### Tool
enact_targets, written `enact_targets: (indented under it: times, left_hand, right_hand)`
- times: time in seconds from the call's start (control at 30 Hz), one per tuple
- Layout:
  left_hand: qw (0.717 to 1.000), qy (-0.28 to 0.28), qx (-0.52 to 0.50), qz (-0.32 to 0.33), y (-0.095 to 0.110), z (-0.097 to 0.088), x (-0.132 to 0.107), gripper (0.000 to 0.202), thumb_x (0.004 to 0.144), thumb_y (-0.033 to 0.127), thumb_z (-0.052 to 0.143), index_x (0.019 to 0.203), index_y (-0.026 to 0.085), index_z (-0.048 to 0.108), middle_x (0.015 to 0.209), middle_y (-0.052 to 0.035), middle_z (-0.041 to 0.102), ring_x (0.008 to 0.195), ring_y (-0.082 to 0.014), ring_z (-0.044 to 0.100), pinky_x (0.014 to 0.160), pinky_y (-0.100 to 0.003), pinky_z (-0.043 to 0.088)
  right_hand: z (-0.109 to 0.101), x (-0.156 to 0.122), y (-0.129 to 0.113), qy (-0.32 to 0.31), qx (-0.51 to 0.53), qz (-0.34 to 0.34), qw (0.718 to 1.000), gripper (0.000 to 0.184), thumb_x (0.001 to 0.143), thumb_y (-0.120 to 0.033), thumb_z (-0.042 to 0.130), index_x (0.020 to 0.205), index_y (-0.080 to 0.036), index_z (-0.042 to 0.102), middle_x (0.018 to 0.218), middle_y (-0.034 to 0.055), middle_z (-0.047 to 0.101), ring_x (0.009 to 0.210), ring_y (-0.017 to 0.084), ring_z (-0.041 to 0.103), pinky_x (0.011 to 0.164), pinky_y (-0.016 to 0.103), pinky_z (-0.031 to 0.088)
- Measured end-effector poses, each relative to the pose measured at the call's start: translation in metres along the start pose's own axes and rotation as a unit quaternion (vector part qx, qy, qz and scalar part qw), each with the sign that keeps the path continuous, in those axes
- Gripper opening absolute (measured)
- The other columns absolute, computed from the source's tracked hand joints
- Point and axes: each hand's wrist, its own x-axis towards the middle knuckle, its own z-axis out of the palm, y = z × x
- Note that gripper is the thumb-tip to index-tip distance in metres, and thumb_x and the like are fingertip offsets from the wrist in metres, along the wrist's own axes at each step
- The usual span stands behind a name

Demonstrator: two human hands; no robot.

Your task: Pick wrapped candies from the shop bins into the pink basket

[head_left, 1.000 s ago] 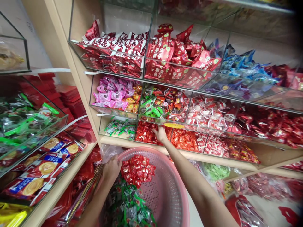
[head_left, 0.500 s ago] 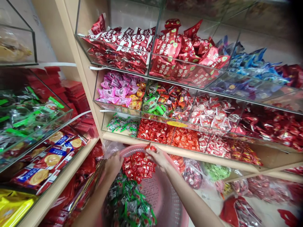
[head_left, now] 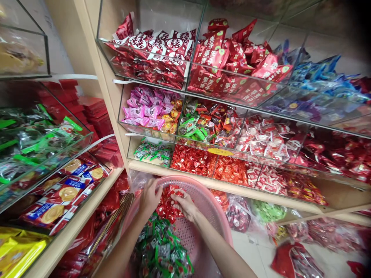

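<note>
A round pink plastic basket [head_left: 225, 220] with a perforated wall holds red-wrapped candies [head_left: 168, 212] at its far side and green-and-clear wrapped candies [head_left: 162, 247] nearer to me. Over the far left of the basket is my left hand [head_left: 150, 197], beside the red candies. Its thumb stands apart from the fingers, and nothing shows in its grasp. My right hand [head_left: 184, 204] reaches into the red pile with its fingers curled round some red-wrapped candies. Its fingertips are partly hidden among the wrappers.
Clear shelf bins of red candies [head_left: 189, 160], orange candies [head_left: 228, 172] and pink sweets [head_left: 143, 108] rise behind the basket. A left shelf holds packaged biscuits [head_left: 65, 189]. Bagged sweets [head_left: 237, 214] lie on the floor at right, under the wooden shelf edge [head_left: 261, 195].
My right hand has moved slightly left and down into the red candies. My left hand has shifted right from the rim towards the pile, its thumb now apart from the fingers.
</note>
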Motion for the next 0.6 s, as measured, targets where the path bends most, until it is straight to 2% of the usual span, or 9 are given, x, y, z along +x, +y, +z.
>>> enact_targets:
  times: [0.1, 0.2, 0.3, 0.37, 0.47, 0.6]
  left_hand:
    - [0.979, -0.077, -0.177, -0.071, 0.008, 0.011, -0.008, 0.031, 0.079, 0.036, 0.051, 0.099, 0.015, 0.063, 0.084, -0.0061, 0.067, 0.076, -0.0192, 0.062, 0.070, -0.030, 0.050]
    - [0.943, -0.141, -0.272, -0.129, 0.006, 0.015, -0.025, 0.025, 0.073, 0.035, 0.054, 0.081, 0.015, 0.066, 0.071, -0.0035, 0.066, 0.067, -0.0172, 0.061, 0.061, -0.026, 0.048]
    - [0.923, -0.155, -0.298, -0.186, -0.002, 0.009, -0.040, 0.024, 0.070, 0.038, 0.057, 0.076, 0.016, 0.065, 0.064, -0.0002, 0.063, 0.059, -0.0149, 0.058, 0.053, -0.023, 0.044]
    - [0.914, -0.140, -0.309, -0.224, -0.009, 0.002, -0.045, 0.027, 0.068, 0.041, 0.059, 0.076, 0.017, 0.064, 0.059, 0.0023, 0.060, 0.053, -0.0132, 0.055, 0.049, -0.022, 0.042]
    - [0.928, -0.094, -0.288, -0.218, -0.018, -0.004, -0.039, 0.025, 0.068, 0.041, 0.059, 0.071, 0.017, 0.061, 0.055, 0.0036, 0.057, 0.051, -0.0124, 0.053, 0.049, -0.022, 0.042]
    - [0.969, -0.084, -0.199, -0.125, -0.021, 0.002, -0.018, 0.018, 0.072, 0.033, 0.051, 0.066, 0.017, 0.059, 0.057, 0.0023, 0.058, 0.054, -0.0130, 0.055, 0.053, -0.023, 0.043]
  right_hand:
    - [0.006, -0.008, 0.006, -0.018, -0.034, 0.002, 0.999, 0.047, 0.052, -0.031, 0.082, 0.088, -0.019, 0.055, 0.065, -0.0045, 0.065, 0.051, 0.007, 0.058, 0.047, 0.016, 0.044]
    - [0.008, -0.021, 0.014, -0.041, -0.064, 0.013, 0.997, 0.045, 0.053, -0.032, 0.082, 0.088, -0.019, 0.056, 0.061, -0.0055, 0.063, 0.051, 0.008, 0.058, 0.047, 0.017, 0.044]
    - [0.006, -0.032, 0.020, -0.034, -0.084, 0.050, 0.995, 0.047, 0.052, -0.033, 0.082, 0.089, -0.019, 0.057, 0.057, -0.0062, 0.062, 0.049, 0.008, 0.057, 0.046, 0.017, 0.042]
    - [0.004, -0.036, 0.021, -0.022, -0.088, 0.073, 0.993, 0.049, 0.051, -0.033, 0.082, 0.090, -0.019, 0.057, 0.057, -0.0061, 0.062, 0.048, 0.008, 0.056, 0.045, 0.017, 0.041]
    - [0.002, -0.036, 0.019, -0.012, -0.060, 0.083, 0.995, 0.053, 0.049, -0.033, 0.084, 0.091, -0.018, 0.056, 0.059, -0.0056, 0.063, 0.048, 0.008, 0.057, 0.046, 0.017, 0.042]
    - [0.000, -0.034, 0.015, -0.008, -0.012, 0.075, 0.997, 0.052, 0.048, -0.029, 0.085, 0.090, -0.018, 0.056, 0.066, -0.0042, 0.064, 0.052, 0.007, 0.059, 0.049, 0.016, 0.045]
